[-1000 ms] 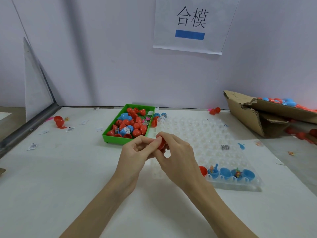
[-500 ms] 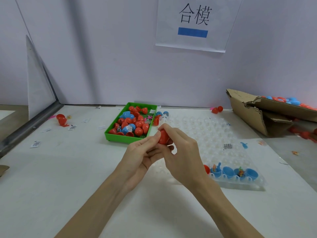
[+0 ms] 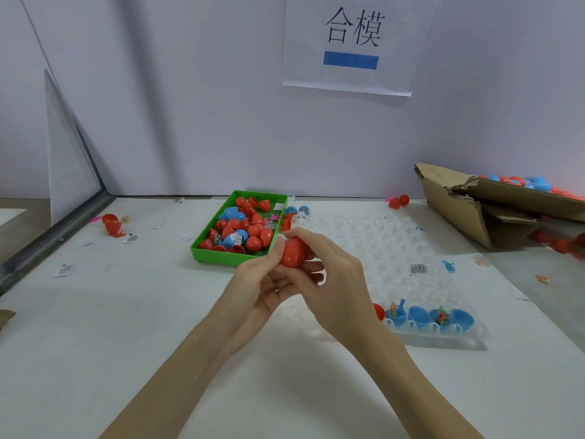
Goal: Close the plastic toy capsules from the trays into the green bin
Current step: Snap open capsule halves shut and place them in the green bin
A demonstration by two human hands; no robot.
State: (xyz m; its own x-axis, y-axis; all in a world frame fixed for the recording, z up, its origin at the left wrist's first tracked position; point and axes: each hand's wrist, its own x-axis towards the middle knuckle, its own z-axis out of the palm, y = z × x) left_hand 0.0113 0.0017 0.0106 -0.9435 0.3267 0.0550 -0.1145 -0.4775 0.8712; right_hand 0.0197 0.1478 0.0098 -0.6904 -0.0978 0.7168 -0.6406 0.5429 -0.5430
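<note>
A red egg-shaped capsule (image 3: 293, 252) is held between both hands above the table, just in front of the green bin (image 3: 221, 255). My left hand (image 3: 262, 286) cups it from below and the left, fingers curled round it. My right hand (image 3: 332, 280) grips it from the right and top. The bin holds several red and blue capsules. A clear plastic tray (image 3: 395, 248) lies to the right; its near row holds a few open blue halves (image 3: 419, 316) and one red half (image 3: 378, 310).
A torn cardboard box (image 3: 468, 210) with more capsules sits at the back right. Loose red capsules (image 3: 110, 222) lie at the back left and others (image 3: 399, 201) by the wall. Paper slips are scattered on the white table. A metal rail (image 3: 47, 242) borders the left side.
Both hands have lifted the red capsule a little toward the bin and turned it, so more of its red shell now shows between the fingers.
</note>
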